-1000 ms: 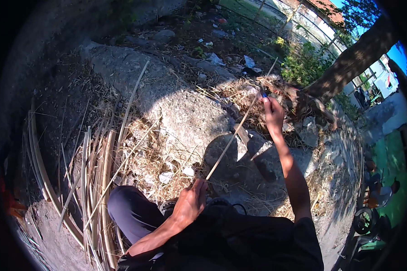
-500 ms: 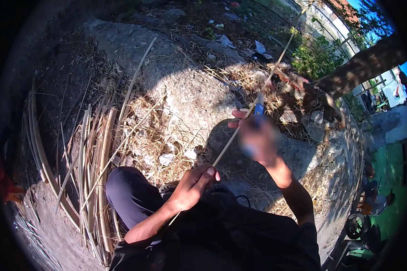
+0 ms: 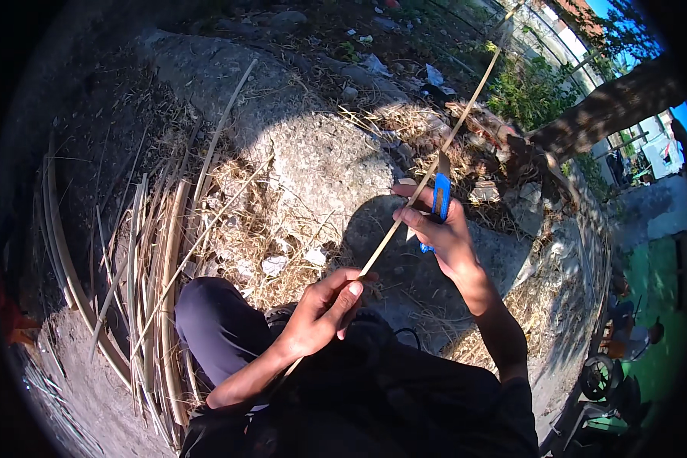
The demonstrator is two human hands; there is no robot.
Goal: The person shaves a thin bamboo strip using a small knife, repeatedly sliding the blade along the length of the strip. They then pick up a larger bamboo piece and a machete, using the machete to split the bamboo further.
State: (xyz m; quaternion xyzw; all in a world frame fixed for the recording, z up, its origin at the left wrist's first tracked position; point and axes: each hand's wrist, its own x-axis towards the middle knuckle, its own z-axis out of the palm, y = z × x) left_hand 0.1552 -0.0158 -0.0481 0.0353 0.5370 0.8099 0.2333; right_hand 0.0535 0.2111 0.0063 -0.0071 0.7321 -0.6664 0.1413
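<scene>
Left hand (image 3: 324, 314) pinches bamboo strip (image 3: 383, 243), apparently to steady it; right hand (image 3: 444, 235), farther up strip, holds blue utility knife (image 3: 441, 195).

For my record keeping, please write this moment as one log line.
left hand: grips thin stick | right hand: holds blue knife, blade close to stick | beside left knee: pile of long sticks

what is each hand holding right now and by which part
The left hand holds a thin pale strip partway along its length. The right hand holds a blue-handled knife by the handle; whether it also grips the strip is unclear.
</scene>
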